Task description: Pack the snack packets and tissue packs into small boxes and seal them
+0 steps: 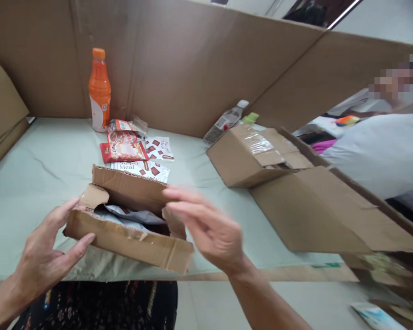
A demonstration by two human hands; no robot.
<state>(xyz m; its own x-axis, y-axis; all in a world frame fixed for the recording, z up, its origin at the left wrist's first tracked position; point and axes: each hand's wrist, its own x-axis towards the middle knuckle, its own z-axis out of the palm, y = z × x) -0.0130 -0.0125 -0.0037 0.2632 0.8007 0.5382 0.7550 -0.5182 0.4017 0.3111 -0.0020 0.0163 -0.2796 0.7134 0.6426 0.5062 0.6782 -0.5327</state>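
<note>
In the head view, a small open cardboard box [131, 229] sat at the near edge of the tabletop [37, 174], tilted toward the camera. The left hand [51, 252] held its left end: the thumb pressed against the front wall and the other fingers [64, 208] spread along the torn side flap, so the hand was loosely clasping the box rather than closed tight. The right hand [206, 227] was blurred, hovering just above the box's right end with its fingers extended and open, gripping nothing; whether they touched the rear flap could not be told.

Inside the box lay a grey and white pouch [134, 214], partly hidden by the walls. Just behind the box, snack packets [137, 153] lay in a loose heap on the tabletop, with an orange bottle [99, 91] standing upright beyond them. To the right, well apart from the hands, a second cardboard box [251, 156] with tape on its flap rested beside a flat cardboard sheet [316, 215]. A clear plastic bottle [225, 121] lay tilted behind it. Both forearms reached in from below, the right one crossing diagonally.
</note>
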